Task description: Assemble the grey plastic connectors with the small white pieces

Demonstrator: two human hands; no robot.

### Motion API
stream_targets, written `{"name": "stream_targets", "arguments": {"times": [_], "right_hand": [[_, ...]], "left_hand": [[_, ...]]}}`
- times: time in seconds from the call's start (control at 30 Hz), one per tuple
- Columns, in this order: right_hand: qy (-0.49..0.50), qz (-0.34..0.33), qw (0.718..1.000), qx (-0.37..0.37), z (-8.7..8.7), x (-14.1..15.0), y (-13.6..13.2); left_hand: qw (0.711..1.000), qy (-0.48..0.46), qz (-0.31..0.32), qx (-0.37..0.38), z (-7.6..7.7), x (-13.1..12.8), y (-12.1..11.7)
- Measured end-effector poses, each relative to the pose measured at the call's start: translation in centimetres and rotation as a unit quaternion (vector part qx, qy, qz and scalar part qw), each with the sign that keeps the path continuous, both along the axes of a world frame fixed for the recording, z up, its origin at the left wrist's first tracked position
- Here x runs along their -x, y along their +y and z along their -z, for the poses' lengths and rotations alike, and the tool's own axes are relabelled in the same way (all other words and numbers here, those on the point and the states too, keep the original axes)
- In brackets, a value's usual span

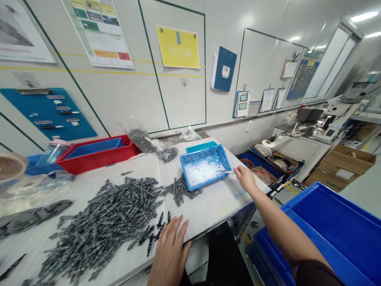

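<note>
My right hand (244, 178) pinches a pair of slim metal tweezers (228, 172) at the right rim of a blue basket (205, 153). Their tips reach over the small white, translucent pieces (204, 171) heaped in the basket. Fingers outstretched, my left hand (171, 252) is over the table's front edge and holds nothing. Just beyond its fingertips lie several dark ribbed plastic parts (151, 240). A large pile of grey ribbed plastic parts (110, 222) spreads to the left, and a smaller cluster of grey parts (180, 188) touches the basket's left side.
Behind the blue basket sits a teal tray (201, 147). Bagged grey parts (139, 139) and a red bin (98, 159) line the table's back. A cup (55, 151) and a fan (12, 167) stand at far left. Large blue crates (333, 230) are beside my right arm.
</note>
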State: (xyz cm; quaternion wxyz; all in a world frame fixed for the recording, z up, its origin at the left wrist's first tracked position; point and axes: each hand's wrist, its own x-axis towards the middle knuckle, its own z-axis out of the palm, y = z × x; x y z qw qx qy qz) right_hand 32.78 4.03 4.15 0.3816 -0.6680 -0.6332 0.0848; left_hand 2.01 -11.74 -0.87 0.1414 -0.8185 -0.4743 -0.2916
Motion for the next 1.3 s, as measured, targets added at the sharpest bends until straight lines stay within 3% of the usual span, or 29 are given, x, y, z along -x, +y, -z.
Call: {"name": "stream_targets", "arguments": {"times": [0.4,0.73,1.07,1.3], "right_hand": [[0.014,0.012,1.000,-0.007,0.5,0.3,0.6],[0.058,0.006,0.998,-0.011,0.6,0.8,1.5],[0.219,-0.013,0.975,0.022,1.4,1.9,2.9],[0.307,-0.065,0.947,0.065,0.0,0.7,1.3]], "left_hand": [[1.000,0.019,0.007,0.018,0.7,0.4,0.0],[1.000,0.029,0.005,0.005,0.1,0.0,-0.2],[1.000,0.022,0.012,0.014,0.4,0.3,-0.4],[1.000,0.003,0.023,0.015,-0.1,0.0,0.0]]}}
